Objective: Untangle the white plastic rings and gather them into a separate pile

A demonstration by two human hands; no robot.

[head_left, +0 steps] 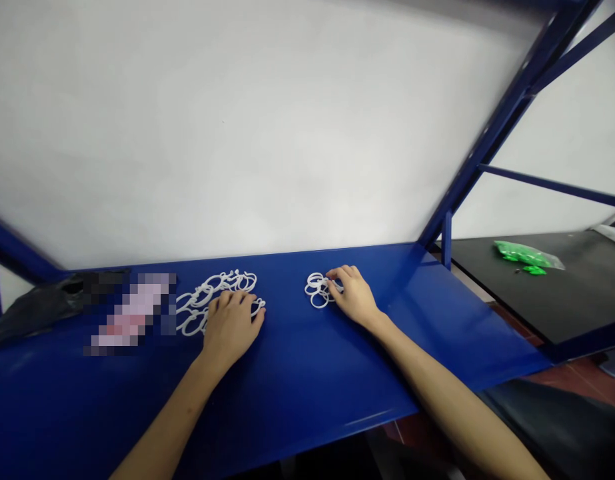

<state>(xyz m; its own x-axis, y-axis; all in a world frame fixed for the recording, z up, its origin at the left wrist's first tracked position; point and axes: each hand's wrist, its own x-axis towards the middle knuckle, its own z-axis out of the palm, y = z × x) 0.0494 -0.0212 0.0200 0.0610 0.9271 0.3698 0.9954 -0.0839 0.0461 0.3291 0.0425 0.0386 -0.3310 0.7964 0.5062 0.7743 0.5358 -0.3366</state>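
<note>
My left hand (232,327) lies palm down over a spread of white plastic rings (220,283), its fingers apart and slightly bent. The rings have small knobs or loops on their rims, and some are hidden under the hand. To the right, a smaller cluster of white rings (317,291) lies on the blue table (287,387). My right hand (354,293) is at the right side of this cluster, fingers curved and thumb apart from the index finger. Rings show in the gap between them, partly covered by the hand.
At the left lie a dark plastic bag (42,303) and a blurred-out pinkish item (134,313). Blue frame bars (487,147) rise at the right. Beyond them, a black table (517,287) holds a clear bag of green pieces (527,255). A white wall (287,133) stands behind.
</note>
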